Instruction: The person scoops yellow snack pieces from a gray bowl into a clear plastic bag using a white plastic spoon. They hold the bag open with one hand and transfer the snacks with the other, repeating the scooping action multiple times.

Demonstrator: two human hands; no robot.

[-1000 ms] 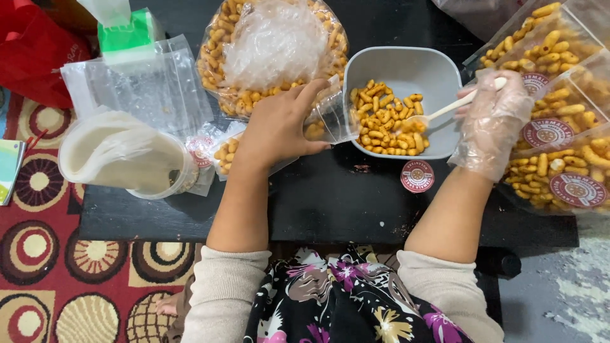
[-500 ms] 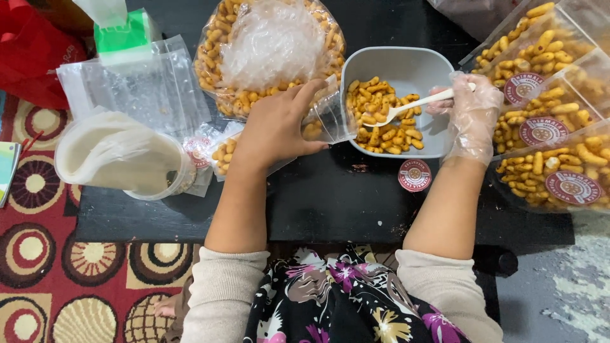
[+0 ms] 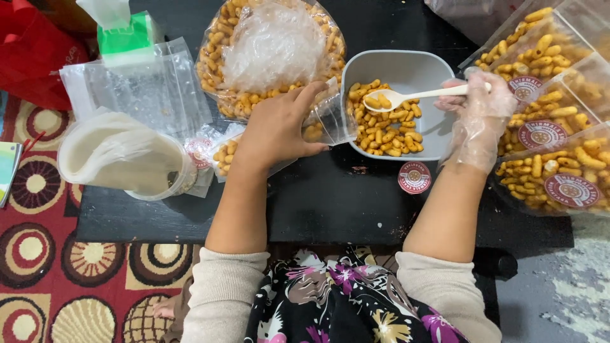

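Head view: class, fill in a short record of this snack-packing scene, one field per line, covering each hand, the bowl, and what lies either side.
Left hand: bare left hand holds a small clear pouch tilted with its mouth at the bowl's rim
Right hand: gloved right hand holds a white spoon loaded with snacks
Bowl: grey bowl, partly filled with yellow snack pieces
Surface: black table
Right side: filled packets with round labels
Left side: stack of empty clear pouches

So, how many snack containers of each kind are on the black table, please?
Gray bowl: 1
Big open snack bag: 1
Sealed snack packs with round stickers: 3
Small bag held by the left hand: 1
Total: 6
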